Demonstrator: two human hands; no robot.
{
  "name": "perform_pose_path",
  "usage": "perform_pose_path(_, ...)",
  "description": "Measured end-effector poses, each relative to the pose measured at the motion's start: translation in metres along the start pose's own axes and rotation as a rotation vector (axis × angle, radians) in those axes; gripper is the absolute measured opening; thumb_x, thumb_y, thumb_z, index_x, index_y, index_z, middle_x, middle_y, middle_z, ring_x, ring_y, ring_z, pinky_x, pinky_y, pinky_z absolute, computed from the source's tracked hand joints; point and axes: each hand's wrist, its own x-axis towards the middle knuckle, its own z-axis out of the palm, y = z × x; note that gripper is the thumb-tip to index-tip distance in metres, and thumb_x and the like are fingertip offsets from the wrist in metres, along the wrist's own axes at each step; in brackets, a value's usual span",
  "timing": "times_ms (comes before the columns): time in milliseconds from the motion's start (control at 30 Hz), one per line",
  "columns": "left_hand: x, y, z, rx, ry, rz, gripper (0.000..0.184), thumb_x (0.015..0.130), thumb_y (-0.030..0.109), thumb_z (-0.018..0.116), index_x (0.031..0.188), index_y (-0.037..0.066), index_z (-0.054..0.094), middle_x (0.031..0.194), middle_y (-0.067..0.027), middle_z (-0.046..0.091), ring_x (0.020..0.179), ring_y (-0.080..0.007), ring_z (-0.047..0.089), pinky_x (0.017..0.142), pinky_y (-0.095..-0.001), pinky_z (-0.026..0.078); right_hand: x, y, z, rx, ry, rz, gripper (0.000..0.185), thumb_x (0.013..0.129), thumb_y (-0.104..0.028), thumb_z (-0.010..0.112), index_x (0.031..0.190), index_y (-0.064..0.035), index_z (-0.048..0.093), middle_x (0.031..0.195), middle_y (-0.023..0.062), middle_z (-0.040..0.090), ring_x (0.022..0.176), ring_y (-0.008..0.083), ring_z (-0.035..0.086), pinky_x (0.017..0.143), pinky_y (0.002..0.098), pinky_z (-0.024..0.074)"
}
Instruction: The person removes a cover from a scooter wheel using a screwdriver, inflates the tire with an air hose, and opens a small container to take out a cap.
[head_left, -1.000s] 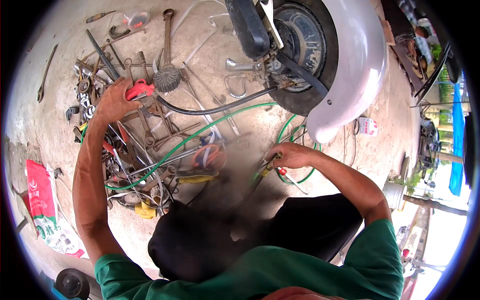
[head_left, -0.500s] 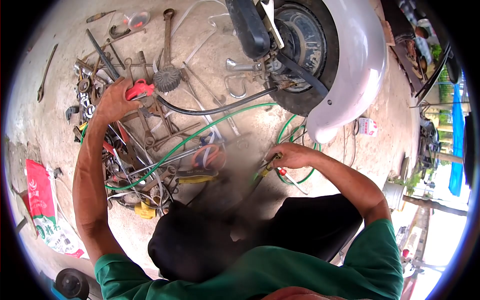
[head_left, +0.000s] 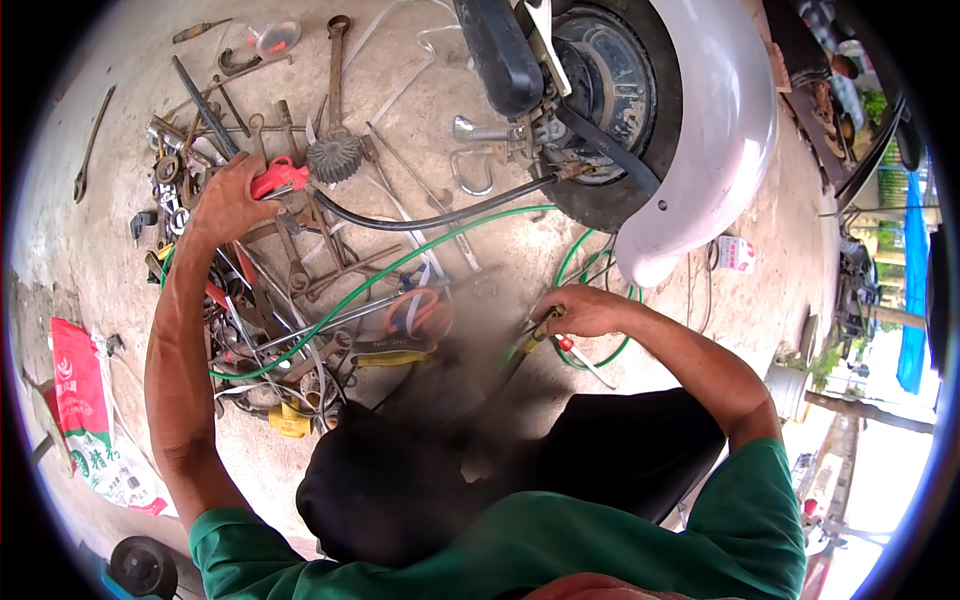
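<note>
Tub (head_left: 291, 35): reddish bits (head_left: 279, 46) inside; left grip (head_left: 232, 198): red tool (head_left: 274, 178).

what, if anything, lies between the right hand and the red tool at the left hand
In the head view, the green hose crosses between them, and the black cable curves across nearer the red tool. How high either sits is unclear.

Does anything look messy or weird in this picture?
Yes. The tangled heap of rusty and shiny metal tools by the bare left hand looks messy, with pieces crossing every way on the pale concrete floor. A blurry grey haze beside the bare right hand is odd too; I can't tell what causes it.
</note>
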Motion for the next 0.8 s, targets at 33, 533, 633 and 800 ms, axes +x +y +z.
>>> perform_pose_path(33, -0.0005, -0.0016, 0.0013, 0.001, 0.008, 0.005, 0.057, 0.071, 0.023, 0.086, 0.116, -0.002, 0.061, 0.111, -0.0224, 0.063, 0.104, -0.0444, 0.063, 0.091, -0.0494, 0.051, 0.0006, 0.0009, 0.0005, 0.006, 0.002, -0.002, 0.041, 0.089, -0.028, 0.07, 0.121, -0.0019, 0.072, 0.119, 0.0193, 0.071, 0.116, 0.0336, 0.067, 0.1, 0.0412, 0.051)
perform_pose_path(533, -0.0011, -0.0033, 0.0035, 0.005, 0.035, 0.024, 0.056, 0.071, 0.024, 0.086, 0.115, -0.002, 0.061, 0.111, -0.0226, 0.062, 0.105, -0.0448, 0.063, 0.091, -0.0501, 0.051, 0.0005, -0.0055, -0.0018, -0.011, -0.026, 0.026, 0.041, 0.092, -0.028, 0.067, 0.126, -0.004, 0.071, 0.122, 0.0176, 0.07, 0.117, 0.0316, 0.066, 0.1, 0.0402, 0.0502)
perform_pose_path(633, -0.0007, -0.0045, 0.004, 0.006, 0.034, 0.022, 0.056, 0.071, 0.024, 0.086, 0.115, -0.003, 0.061, 0.11, -0.0228, 0.062, 0.105, -0.0449, 0.062, 0.09, -0.05, 0.051, 0.0003, -0.0073, -0.0022, -0.008, -0.023, 0.033, 0.041, 0.092, -0.027, 0.067, 0.125, -0.0042, 0.071, 0.122, 0.0175, 0.07, 0.117, 0.0313, 0.066, 0.1, 0.0401, 0.0504)
perform_pose_path(800, 0.0022, 0.0036, -0.0039, 0.016, -0.099, -0.081, 0.071, 0.071, 0.03, 0.084, 0.127, -0.007, 0.059, 0.124, -0.0267, 0.061, 0.118, -0.0453, 0.06, 0.103, -0.047, 0.049, 0.0019, -0.0032, -0.0001, -0.008, -0.01, 0.009, 0.039, 0.091, -0.026, 0.067, 0.123, -0.0041, 0.072, 0.118, 0.0175, 0.071, 0.114, 0.0318, 0.067, 0.098, 0.0406, 0.0511)
